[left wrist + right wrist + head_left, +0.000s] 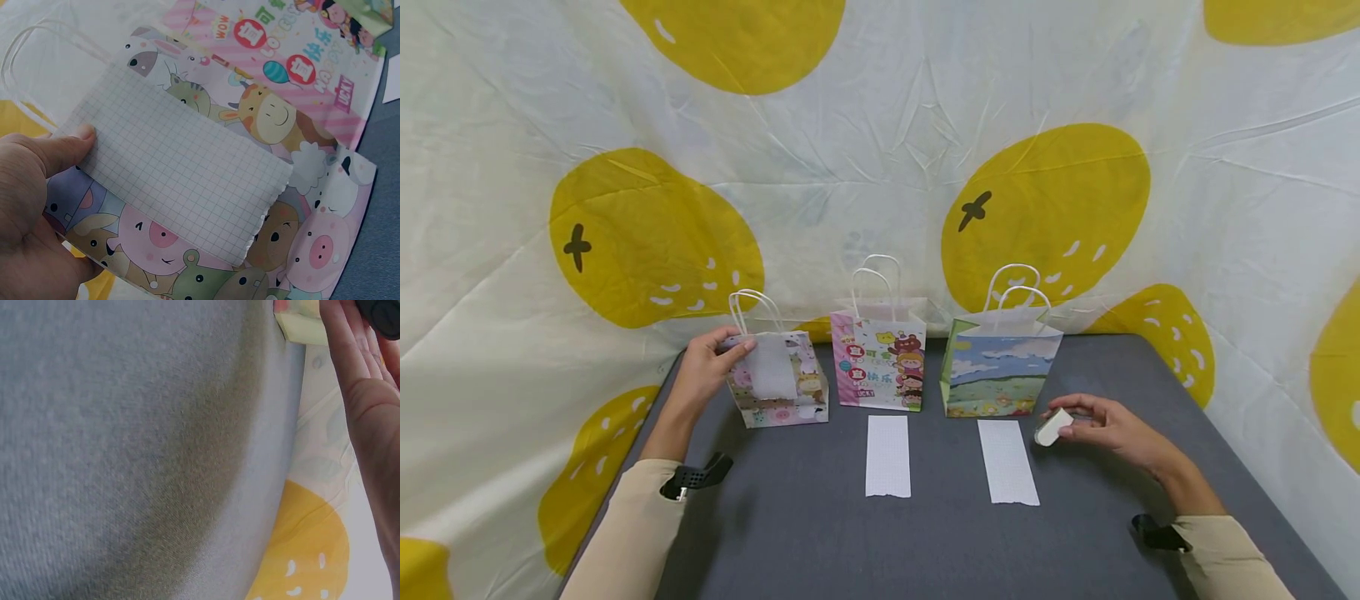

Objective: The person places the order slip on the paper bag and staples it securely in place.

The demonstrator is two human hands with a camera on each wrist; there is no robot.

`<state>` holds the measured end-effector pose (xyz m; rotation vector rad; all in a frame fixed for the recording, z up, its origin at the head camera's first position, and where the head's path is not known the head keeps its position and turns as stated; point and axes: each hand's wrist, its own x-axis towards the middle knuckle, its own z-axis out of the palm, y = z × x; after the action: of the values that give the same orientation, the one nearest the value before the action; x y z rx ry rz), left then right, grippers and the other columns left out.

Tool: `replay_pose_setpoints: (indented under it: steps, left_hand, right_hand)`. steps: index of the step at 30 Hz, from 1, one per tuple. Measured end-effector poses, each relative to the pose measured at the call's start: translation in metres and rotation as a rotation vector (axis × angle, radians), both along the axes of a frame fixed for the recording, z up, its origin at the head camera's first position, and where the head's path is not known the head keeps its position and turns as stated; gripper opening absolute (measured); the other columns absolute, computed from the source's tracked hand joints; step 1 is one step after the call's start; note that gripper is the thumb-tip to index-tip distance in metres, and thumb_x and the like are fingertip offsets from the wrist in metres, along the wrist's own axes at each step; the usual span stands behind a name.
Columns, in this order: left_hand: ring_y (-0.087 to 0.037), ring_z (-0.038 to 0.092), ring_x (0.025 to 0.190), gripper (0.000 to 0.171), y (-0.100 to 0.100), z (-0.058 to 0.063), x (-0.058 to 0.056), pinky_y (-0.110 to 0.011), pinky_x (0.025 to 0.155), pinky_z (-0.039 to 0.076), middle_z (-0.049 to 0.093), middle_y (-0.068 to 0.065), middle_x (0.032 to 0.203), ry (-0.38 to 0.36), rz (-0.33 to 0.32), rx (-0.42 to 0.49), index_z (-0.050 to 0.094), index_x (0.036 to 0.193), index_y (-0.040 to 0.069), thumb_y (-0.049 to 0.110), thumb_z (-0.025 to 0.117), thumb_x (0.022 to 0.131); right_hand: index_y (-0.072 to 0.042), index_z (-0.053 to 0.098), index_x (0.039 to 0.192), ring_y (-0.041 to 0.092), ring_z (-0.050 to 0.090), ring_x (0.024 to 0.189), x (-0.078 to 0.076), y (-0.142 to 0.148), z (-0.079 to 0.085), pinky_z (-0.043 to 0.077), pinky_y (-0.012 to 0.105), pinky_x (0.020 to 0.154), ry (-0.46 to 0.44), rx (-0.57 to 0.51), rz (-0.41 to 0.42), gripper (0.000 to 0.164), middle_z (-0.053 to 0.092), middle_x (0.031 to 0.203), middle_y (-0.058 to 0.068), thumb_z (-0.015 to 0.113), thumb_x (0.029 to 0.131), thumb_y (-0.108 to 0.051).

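My left hand [709, 371] pinches a strip of grid paper [773, 368] against the front of a small paper gift bag with cartoon animals [812, 385]. In the left wrist view the thumb lies on the grid paper's upper end near the bag's top edge, and the other fingers are mostly hidden behind. Between thumb and fingers, my right hand [1116, 431] holds a small white object with a rounded end [1054, 427], just right of the landscape bag; cannot tell its kind. A dark rounded part [382, 317] shows beside the fingers in the right wrist view.
A pink-striped gift bag [878, 367] and a landscape-print gift bag [1000, 375] stand upright along the back of the grey table [925, 550]. Before them lie two more paper strips, a middle strip [887, 457] and a right strip [1008, 462]. A patterned cloth [865, 208] hangs behind.
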<state>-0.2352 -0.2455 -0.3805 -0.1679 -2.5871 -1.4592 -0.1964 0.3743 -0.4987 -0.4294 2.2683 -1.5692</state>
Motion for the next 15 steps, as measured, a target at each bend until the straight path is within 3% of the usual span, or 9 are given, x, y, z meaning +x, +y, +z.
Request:
replay_pose_setpoints:
  steps: [7, 12, 15]
  left_hand:
    - [-0.022, 0.049, 0.080, 0.031, -0.018, -0.033, -0.022, -0.030, 0.067, 0.040, 0.056, -0.007, 0.087, 0.014, 0.010, 0.008, 0.071, 0.113, 0.006, 0.033, 0.069, 0.098]
    - [-0.021, 0.050, 0.081, 0.031, -0.018, -0.032, -0.022, -0.030, 0.068, 0.041, 0.058, -0.004, 0.088, 0.011, 0.010, 0.015, 0.070, 0.112, 0.006, 0.032, 0.070, 0.097]
    - [-0.022, 0.050, 0.082, 0.031, -0.018, -0.032, -0.022, -0.031, 0.068, 0.041, 0.060, -0.005, 0.089, 0.010, 0.010, 0.017, 0.070, 0.112, 0.005, 0.032, 0.069, 0.098]
  right_hand:
    - [-0.001, 0.047, 0.147, 0.017, 0.067, 0.108, 0.002, -0.004, 0.001, 0.056, 0.032, 0.089, 0.009, -0.012, -0.033, 0.051, 0.058, 0.138, 0.018, 0.064, 0.100, -0.011]
    - [0.000, 0.045, 0.148, 0.017, 0.068, 0.103, 0.003, -0.010, 0.004, 0.057, 0.033, 0.089, 0.045, -0.055, -0.006, 0.050, 0.053, 0.144, 0.020, 0.061, 0.101, -0.008]
    - [0.001, 0.045, 0.148, 0.016, 0.068, 0.104, 0.004, -0.014, 0.006, 0.057, 0.033, 0.089, 0.073, -0.053, 0.003, 0.050, 0.057, 0.142, 0.010, 0.061, 0.102, -0.008]
